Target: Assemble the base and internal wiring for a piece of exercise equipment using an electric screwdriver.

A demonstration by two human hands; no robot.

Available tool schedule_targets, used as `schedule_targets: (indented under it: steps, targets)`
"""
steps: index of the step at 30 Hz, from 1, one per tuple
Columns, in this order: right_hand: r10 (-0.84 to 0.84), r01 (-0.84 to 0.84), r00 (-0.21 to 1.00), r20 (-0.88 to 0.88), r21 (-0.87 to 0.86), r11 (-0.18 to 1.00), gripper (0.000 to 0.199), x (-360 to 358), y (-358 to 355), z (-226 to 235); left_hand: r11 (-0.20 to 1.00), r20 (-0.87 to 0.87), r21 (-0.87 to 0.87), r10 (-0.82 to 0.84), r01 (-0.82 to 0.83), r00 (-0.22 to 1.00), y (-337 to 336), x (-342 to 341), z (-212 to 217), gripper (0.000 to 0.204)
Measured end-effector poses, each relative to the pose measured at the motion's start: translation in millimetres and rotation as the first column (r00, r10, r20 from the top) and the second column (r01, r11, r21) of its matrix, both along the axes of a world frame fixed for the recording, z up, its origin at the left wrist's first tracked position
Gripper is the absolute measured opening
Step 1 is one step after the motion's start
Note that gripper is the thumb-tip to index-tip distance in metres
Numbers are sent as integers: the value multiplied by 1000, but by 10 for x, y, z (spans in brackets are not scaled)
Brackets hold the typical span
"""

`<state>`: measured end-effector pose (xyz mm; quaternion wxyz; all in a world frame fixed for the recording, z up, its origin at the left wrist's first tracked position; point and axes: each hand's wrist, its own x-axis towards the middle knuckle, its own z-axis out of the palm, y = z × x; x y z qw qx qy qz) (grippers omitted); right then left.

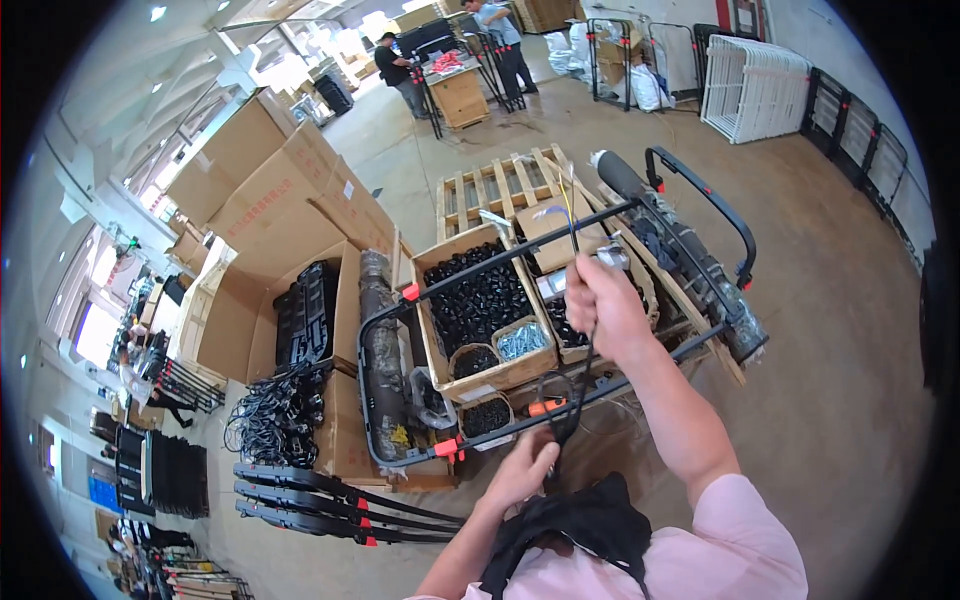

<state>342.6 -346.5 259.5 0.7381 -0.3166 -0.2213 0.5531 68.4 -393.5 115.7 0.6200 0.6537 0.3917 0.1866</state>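
A black cable (pixel 590 365) runs between my two hands above a black tubular frame (pixel 530 245) with red clips. My right hand (pixel 605 300) is closed round its upper part, and thin coloured wire ends (pixel 568 200) stick up beyond the fist. Lower down, near my body, my left hand (pixel 525 465) is closed on the gathered, looped part of the same cable. An orange-and-black tool (pixel 547 407) lies just beyond the left hand, partly hidden by the cable. The frame rests over open boxes and rolled padding.
Beneath the frame, a wooden box (pixel 430 335) holds many black plastic parts and a tub of silver screws (pixel 522 342). Cartons (pixel 230 340) and a heap of black cables (pixel 280 415) stand left; stacked frames (pixel 300 505) lie nearer. A pallet (pixel 500 190) is beyond; two people work farther off.
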Motion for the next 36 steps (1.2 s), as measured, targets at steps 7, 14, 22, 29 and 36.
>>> schedule_targets:
  steps: [7,14,22,29,36]
  targets:
    - [380,-377,920,-96,54,925,39,-621,-728,-105,414,148,871,295,-266,944,678,-117,1286,70]
    - [573,-575,818,-44,-82,814,41,-827,-983,-271,839,530,407,105,-361,841,720,10,1165,28]
    - [514,-398,780,357,-351,848,40,-787,-1144,-630,431,174,875,142,-219,974,635,21,1232,30]
    - [426,-357,602,675,-249,900,42,-822,-1200,-623,755,14,620,258,-211,966,560,-27,1036,23]
    - [559,-489,440,702,-335,805,42,-842,-1191,-826,711,-30,693,198,-122,980,461,-353,731,34]
